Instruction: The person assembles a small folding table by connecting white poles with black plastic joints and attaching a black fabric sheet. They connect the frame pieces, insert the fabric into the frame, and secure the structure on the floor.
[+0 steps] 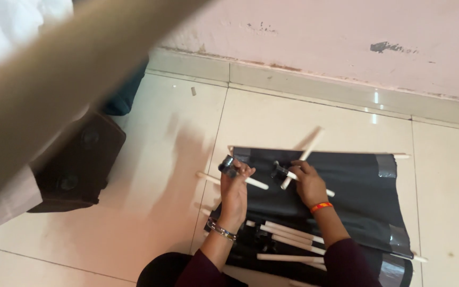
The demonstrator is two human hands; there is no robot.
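Off to the left, a blurred tan bar (54,79) cuts diagonally across the view, too close to make out, and below it a dark brown leather-looking bag (78,165) sits on the pale tiled floor (160,133).

The person is crouched over the floor with both forearms reaching forward in dark maroon sleeves. The left hand (236,188) is raised with the wrist bent up, a thin bangle (222,230) on the wrist, and its fingers are curled shut around a light wooden stick (253,182) capped by a small black connector piece (227,166), which pokes out above the knuckles. The stick runs out on both sides of the fist, roughly level.

Just beside it, the right hand (308,183) has an orange band (321,207) on the wrist and the palm turned down. Its fingers close on a second black connector (280,171) with wooden sticks (303,157) crossing through it, one angled up toward the wall and one slanting down to the right. The two hands are near each other but not touching.

Both are held just above a black sheet (357,191) spread on the floor, patched with grey tape (387,166) at its right edge. More loose wooden sticks (288,236) lie on the sheet's near part, between the forearms. Beyond, the pink wall (346,32) meets the floor at a tiled skirting.
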